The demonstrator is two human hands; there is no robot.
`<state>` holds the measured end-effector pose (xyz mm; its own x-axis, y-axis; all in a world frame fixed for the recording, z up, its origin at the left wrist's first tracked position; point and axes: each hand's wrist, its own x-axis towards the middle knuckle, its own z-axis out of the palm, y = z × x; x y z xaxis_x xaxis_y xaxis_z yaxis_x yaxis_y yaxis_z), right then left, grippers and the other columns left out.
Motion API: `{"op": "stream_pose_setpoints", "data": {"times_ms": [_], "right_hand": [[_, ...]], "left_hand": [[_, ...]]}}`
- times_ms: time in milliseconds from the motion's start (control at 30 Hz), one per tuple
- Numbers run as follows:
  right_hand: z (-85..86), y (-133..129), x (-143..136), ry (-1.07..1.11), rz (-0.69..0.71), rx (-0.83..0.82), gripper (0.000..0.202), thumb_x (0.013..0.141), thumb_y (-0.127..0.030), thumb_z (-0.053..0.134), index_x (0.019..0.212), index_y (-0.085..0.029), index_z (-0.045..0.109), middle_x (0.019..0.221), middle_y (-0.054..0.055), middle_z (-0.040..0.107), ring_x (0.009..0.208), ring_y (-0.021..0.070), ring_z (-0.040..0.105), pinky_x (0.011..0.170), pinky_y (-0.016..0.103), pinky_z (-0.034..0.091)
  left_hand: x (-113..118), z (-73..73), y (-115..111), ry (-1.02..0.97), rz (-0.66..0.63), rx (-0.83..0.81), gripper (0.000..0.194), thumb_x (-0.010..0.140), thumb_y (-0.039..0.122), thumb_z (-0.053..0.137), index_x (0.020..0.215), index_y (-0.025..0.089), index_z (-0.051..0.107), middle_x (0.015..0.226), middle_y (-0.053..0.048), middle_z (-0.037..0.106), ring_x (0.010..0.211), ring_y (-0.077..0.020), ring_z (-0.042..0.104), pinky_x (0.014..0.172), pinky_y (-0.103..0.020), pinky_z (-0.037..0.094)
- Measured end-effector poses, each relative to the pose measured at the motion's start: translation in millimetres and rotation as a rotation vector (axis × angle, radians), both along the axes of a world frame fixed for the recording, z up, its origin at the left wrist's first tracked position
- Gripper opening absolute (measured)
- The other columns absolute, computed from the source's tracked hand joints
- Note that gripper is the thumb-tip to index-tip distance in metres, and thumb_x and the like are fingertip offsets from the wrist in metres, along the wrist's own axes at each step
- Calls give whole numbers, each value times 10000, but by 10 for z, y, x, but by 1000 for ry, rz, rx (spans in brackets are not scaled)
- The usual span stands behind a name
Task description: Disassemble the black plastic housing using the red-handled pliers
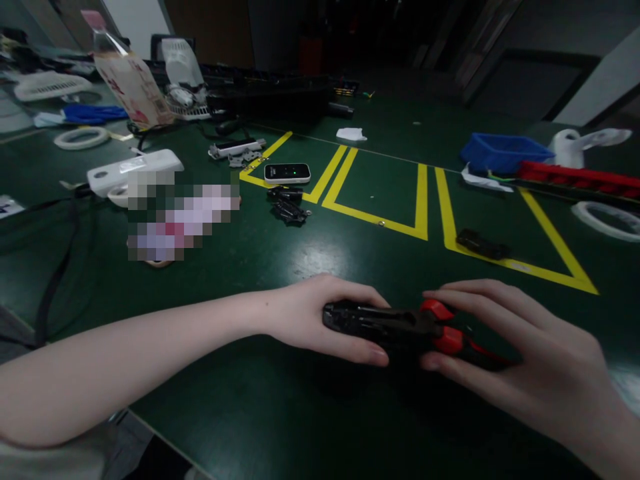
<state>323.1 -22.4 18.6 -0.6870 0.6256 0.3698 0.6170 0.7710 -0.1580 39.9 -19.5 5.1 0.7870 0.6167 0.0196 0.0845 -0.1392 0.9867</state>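
My left hand (pixel 325 317) grips a long, glossy black plastic part (pixel 370 321) from its left end, with the thumb on the near side and the fingers on the far side. At the part's right end are the red handles of a pair of pliers (pixel 450 339). My right hand (pixel 530 357) curls around these handles, thumb in front and fingertips behind. The pliers' jaws are dark and hard to tell from the black part, so I cannot tell whether they bite on it.
Yellow tape (pixel 423 200) marks boxes on the green table (pixel 280 413). One holds a dark part (pixel 483 245). Beyond my left arm lie small black pieces (pixel 289 208), a white device (pixel 287 174) and a blurred-out phone-like object (pixel 185 223). A blue bin (pixel 503 153) stands at right, a bottle (pixel 133 80) at left.
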Motion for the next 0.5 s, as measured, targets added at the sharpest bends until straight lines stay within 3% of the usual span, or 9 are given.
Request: {"op": "stream_pose_setpoints", "data": {"times_ms": [200,500], "right_hand": [[42,10,-30,2,122,165,421,965,-505,569,1251,-196,581,1097,116,644,924,248,659,711,393,543],[59,6,-57,-21,158,183,387,979,-483,559,1176,-152,598,1031,114,651,883,217,650,702,367,522]], "left_hand": [[6,-16,-21,32,25,51,451,848,388,763,1199,128,651,938,-41,688,774,-144,632,680,-236,492],[3,-10,-7,45,-9,70,474,850,381,757,1225,113,647,1005,-74,708,812,-168,658,704,-255,512]]}}
